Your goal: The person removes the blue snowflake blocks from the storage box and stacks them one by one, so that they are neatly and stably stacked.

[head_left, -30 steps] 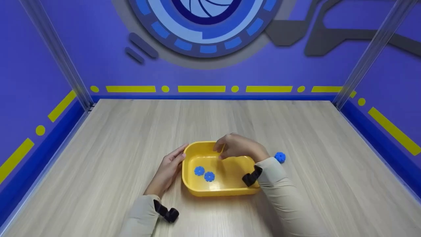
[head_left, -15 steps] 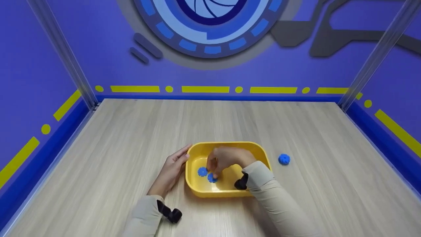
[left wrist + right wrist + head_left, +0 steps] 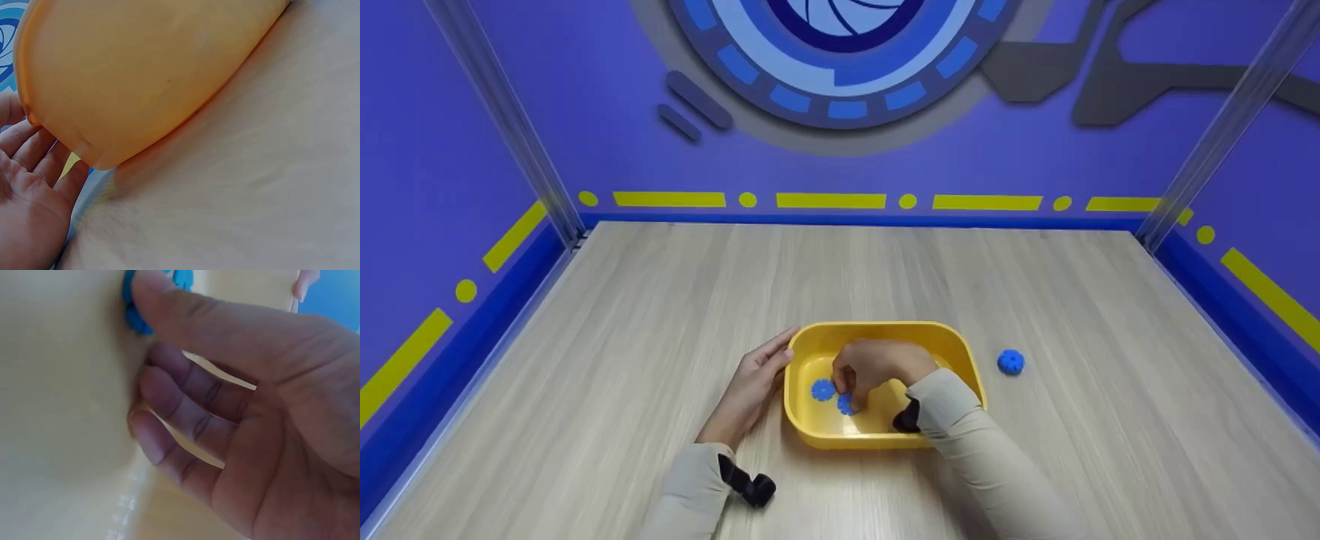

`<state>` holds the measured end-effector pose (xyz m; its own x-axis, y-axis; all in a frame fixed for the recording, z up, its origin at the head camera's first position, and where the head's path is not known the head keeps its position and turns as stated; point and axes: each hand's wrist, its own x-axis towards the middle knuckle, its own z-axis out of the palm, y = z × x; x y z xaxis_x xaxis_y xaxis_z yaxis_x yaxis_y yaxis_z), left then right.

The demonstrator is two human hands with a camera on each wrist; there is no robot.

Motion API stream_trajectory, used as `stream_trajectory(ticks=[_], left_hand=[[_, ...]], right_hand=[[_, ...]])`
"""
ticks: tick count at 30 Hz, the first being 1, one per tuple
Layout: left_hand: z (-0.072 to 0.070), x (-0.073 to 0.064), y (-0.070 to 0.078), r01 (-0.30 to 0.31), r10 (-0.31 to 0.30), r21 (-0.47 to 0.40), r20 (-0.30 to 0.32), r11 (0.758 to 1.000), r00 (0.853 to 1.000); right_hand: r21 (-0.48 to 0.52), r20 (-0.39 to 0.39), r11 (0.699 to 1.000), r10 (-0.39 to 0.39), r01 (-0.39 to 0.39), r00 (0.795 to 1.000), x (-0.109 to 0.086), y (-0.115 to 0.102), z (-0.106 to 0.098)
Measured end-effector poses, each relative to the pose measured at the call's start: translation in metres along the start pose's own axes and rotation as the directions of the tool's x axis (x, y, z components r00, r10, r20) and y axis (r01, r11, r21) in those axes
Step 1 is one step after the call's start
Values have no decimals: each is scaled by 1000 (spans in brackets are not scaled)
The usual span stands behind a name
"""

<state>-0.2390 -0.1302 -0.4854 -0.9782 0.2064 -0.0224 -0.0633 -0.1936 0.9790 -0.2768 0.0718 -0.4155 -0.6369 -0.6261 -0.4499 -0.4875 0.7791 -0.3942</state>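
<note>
A yellow plastic bin [image 3: 885,442] stands on the table near the front middle. My left hand [image 3: 748,386] holds its left end, thumb at the rim and fingers along the outer wall, also seen in the left wrist view. Two blue notched snowflake discs lie on the bin floor. The left disc [image 3: 823,390] lies apart from my fingers. My right hand [image 3: 877,367] reaches down into the bin and pinches the right disc [image 3: 847,405]. In the right wrist view the thumb covers part of this disc [image 3: 136,319], the index finger is hidden, and the other fingers curl below.
A blue piece of joined notched discs [image 3: 1011,362] sits on the wooden table [image 3: 697,292], right of the bin. Blue-purple panels wall the table at the back and both sides, with clear corner posts [image 3: 1222,112].
My right hand has come down from above the bin's far side to the right disc on its floor. The left hand keeps its hold on the bin. The view has shifted slightly.
</note>
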Motion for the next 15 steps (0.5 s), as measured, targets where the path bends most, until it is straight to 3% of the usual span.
stream_trajectory(ticks=[15], left_hand=[[1,0,1,20,-19,9,-40,1000,999]], right_hand=[[-51,-55,998,-51,48,997,-9,1,-7]])
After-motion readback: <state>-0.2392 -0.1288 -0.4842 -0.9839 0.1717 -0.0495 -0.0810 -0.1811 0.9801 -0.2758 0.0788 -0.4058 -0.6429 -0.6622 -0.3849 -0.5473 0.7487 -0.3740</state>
